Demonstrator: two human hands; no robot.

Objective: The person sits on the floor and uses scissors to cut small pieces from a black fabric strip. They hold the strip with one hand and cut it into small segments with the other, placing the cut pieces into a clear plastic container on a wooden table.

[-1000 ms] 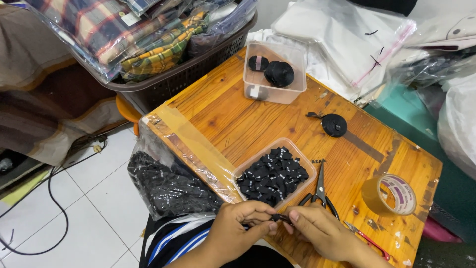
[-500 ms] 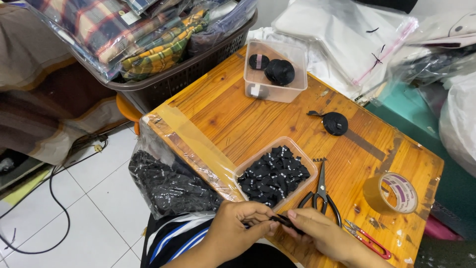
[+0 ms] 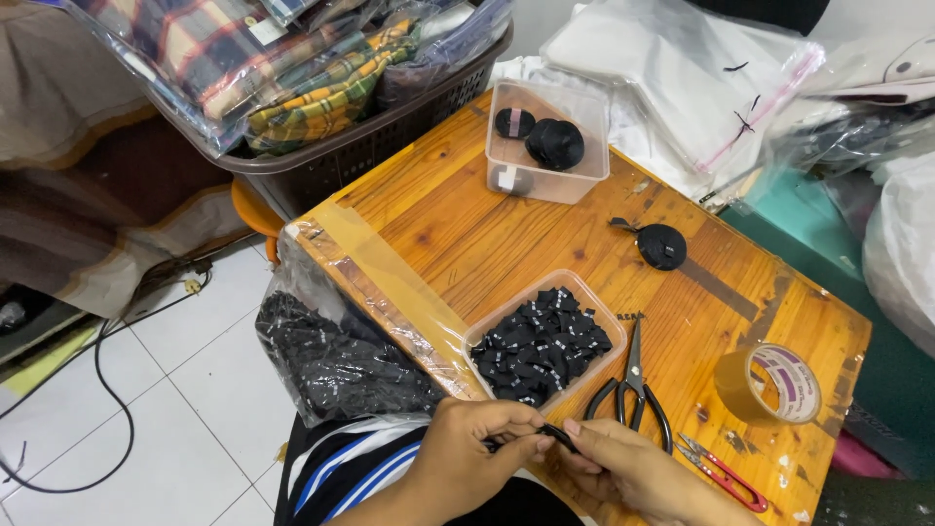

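Label (image 3: 557, 435), a small black strip as far as the view lets you judge, sits at the table's (image 3: 467, 234) near edge, pinched between your left hand (image 3: 477, 443) and right hand (image 3: 623, 468), fingertips of both clamped on it. Keep it taut and low by the tub (image 3: 542, 346) of labels, with the scissors (image 3: 635, 385) close on your right.

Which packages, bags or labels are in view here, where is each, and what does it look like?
Clear tub: table's near edge, full of small black labels.
Second clear tub: far edge, holding black rolls.
Clear bag: hanging off table's left side, black pieces inside.
Bagged plaid cloth: in brown basket, top left.
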